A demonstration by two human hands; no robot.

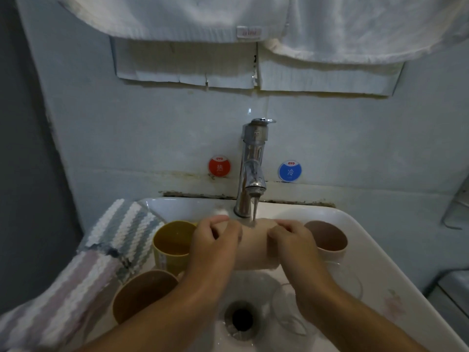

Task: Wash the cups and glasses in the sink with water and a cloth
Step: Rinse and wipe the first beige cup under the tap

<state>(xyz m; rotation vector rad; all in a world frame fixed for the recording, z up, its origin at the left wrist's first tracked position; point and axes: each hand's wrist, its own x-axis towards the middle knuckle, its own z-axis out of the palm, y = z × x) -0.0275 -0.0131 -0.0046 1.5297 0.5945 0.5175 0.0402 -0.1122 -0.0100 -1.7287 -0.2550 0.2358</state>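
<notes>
Both hands are gripping a pale pink cup point(253, 246) over the white sink point(368, 250), holding it on its side directly under the tap point(251, 168). Its long axis is running left to right across the basin — which end is the mouth cannot be told, since the hands are covering both ends. The left hand point(215, 240) is curling its fingers round the cup's left end, and the right hand point(291, 240) is clasping the right end the same way. Water is running from the spout onto the middle of the cup's upper side.

A yellow cup point(172, 243) is standing upright at the left of the basin, with a brown cup point(142, 295) nearer the camera, both mouths up. Another pink cup point(327, 238) is sitting upright at the right, just beyond the right hand. Clear glasses point(347, 283) are lying low in the basin beside the drain point(241, 318), partly hidden by the right forearm. A striped cloth point(101, 257) is draping over the sink's left rim — touching neither hand.
</notes>
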